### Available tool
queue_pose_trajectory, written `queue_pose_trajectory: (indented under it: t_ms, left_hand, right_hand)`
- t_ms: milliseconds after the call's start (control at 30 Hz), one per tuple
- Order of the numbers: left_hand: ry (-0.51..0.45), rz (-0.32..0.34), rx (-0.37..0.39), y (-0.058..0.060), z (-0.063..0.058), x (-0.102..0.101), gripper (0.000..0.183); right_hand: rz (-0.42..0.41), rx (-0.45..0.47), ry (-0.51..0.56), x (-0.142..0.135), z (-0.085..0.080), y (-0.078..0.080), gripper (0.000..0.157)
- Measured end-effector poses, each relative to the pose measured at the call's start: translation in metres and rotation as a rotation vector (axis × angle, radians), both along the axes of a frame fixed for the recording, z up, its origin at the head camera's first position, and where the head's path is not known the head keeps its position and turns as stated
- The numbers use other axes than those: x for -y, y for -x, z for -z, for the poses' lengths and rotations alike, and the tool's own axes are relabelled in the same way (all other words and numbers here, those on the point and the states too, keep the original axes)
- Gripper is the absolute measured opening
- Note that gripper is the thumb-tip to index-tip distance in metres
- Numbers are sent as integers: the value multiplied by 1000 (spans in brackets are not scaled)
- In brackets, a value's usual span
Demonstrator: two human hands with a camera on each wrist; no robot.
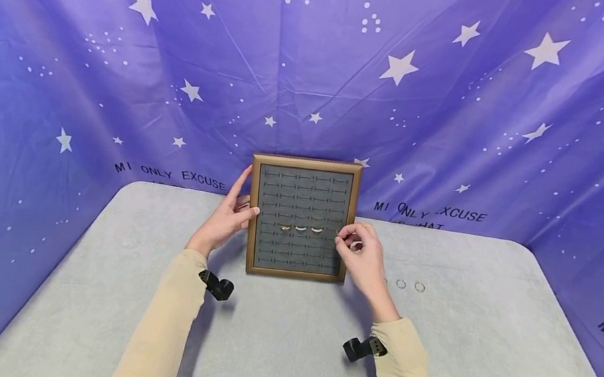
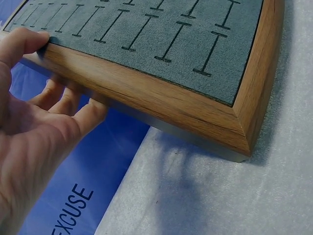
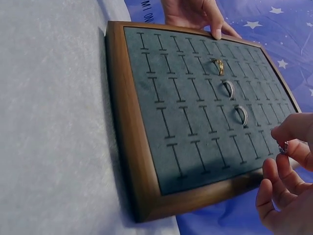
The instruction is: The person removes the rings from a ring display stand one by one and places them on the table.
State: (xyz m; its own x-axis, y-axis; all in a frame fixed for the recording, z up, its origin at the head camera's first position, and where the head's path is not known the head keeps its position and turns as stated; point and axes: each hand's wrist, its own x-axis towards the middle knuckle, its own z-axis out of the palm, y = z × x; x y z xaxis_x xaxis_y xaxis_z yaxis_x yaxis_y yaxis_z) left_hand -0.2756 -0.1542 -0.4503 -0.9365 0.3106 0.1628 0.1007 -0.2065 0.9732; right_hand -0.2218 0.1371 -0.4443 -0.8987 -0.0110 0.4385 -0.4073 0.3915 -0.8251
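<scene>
A wood-framed ring display board (image 1: 303, 199) with a dark grey slotted pad stands tilted back on the table. My left hand (image 1: 224, 218) holds its left edge, the thumb over the front of the frame and the fingers behind, as the left wrist view shows. In one row of slots sit a gold ring (image 3: 219, 67) and two silver rings, one in the middle (image 3: 230, 89) and one nearer my right hand (image 3: 242, 116). My right hand (image 1: 362, 253) is at the board's right side, pinching a small silver ring (image 3: 282, 147) between thumb and fingertips.
Several rings lie on the grey table (image 1: 274, 345) to the right of the board, among them a thin ring (image 1: 401, 284) and another at the row's end (image 1: 420, 287). A purple star-printed cloth (image 1: 326, 51) hangs behind and along both sides.
</scene>
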Motion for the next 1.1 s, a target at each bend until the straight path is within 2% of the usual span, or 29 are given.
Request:
queue_pose_trajectory:
  t_ms: [200,400,700,1100]
  left_hand:
    - [6,-13,1,1,1,1,89]
    - [8,-12,5,1,1,1,89]
    - [4,-17,14,1,1,0,90]
    - [-9,-12,18,0,0,0,89]
  right_hand:
    - [16,44,0,-8,7,-3,6]
    - [20,49,-10,-14,12,-6,6]
    - [21,75,-41,-28,20,-12,9]
    - [64,148,-101,-51,29,-22,10]
